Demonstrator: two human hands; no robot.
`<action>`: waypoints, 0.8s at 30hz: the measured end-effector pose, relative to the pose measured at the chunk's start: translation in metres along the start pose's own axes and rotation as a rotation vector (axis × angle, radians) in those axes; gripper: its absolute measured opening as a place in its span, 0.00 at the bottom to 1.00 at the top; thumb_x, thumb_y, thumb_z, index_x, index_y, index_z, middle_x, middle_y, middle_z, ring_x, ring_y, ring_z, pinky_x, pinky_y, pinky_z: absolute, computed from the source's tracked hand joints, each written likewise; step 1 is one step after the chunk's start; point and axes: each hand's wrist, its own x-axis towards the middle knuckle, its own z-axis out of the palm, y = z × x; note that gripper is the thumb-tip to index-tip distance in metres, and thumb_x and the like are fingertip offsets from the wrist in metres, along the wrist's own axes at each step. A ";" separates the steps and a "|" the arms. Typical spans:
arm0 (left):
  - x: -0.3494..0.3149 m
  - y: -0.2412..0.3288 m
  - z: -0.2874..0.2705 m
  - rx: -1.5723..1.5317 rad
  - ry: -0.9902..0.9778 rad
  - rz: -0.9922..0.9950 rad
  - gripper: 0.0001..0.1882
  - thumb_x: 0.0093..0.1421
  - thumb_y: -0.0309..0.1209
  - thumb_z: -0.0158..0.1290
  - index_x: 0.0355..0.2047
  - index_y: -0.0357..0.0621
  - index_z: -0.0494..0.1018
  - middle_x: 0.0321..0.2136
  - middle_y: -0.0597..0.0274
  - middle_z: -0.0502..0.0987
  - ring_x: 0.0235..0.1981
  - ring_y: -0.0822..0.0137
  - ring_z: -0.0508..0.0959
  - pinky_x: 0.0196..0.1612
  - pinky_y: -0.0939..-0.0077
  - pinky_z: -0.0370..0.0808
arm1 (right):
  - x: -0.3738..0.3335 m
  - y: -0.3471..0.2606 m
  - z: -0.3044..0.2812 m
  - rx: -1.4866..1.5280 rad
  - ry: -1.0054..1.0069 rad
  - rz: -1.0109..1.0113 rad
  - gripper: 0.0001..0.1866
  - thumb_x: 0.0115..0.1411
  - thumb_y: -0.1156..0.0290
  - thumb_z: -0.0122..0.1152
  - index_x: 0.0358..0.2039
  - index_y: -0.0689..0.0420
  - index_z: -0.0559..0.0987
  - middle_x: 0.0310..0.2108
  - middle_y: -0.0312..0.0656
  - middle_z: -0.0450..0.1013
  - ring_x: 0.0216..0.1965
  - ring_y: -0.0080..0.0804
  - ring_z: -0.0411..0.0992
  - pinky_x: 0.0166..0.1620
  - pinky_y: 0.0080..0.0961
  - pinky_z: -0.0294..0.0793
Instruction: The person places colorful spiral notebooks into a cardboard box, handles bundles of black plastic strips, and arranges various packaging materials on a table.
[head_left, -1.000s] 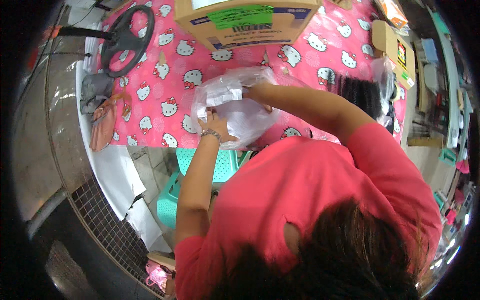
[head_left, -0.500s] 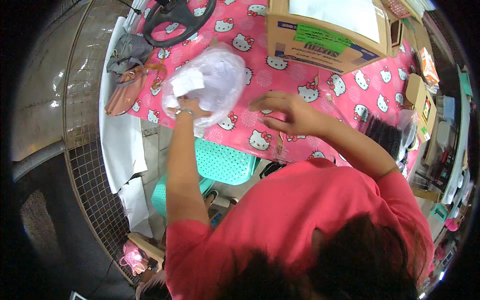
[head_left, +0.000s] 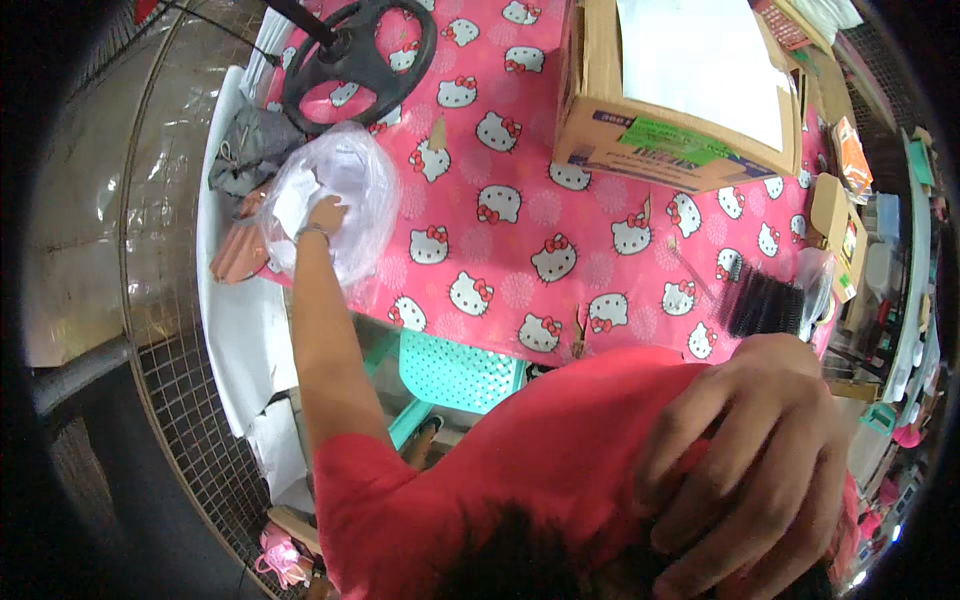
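Note:
A round bundle of white paper in a clear plastic bag (head_left: 372,215) lies at the left of the pink table. My left hand (head_left: 325,214) has its fingers closed on the bag's near side, beside a loose white slip (head_left: 294,203). What exactly the fingertips pinch is partly hidden. My right hand (head_left: 755,465) is raised close to the camera at the lower right, off the table. Its fingers are loosely bent and apart, and nothing shows in them.
Behind the bag rests a black steering-wheel-shaped base (head_left: 360,65). A brown cardboard box (head_left: 590,120) stands at the back right, and black bristly combs (head_left: 765,305) lie near the right edge. A grey cloth bag (head_left: 250,150) and a teal plastic chair (head_left: 460,370) are at the left and below.
The plastic bag has slid left with my left hand, beside the grey and brown bags. My right hand has come up from over the table toward the camera. The view has shifted slightly.

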 end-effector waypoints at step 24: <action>-0.067 0.297 -0.241 -1.086 0.676 0.383 0.18 0.60 0.34 0.50 0.46 0.35 0.71 0.43 0.50 0.75 0.43 0.63 0.75 0.47 0.74 0.68 | -0.134 -0.003 -0.140 -1.335 0.951 0.547 0.16 0.52 0.67 0.58 0.42 0.56 0.77 0.35 0.41 0.75 0.36 0.32 0.72 0.42 0.25 0.71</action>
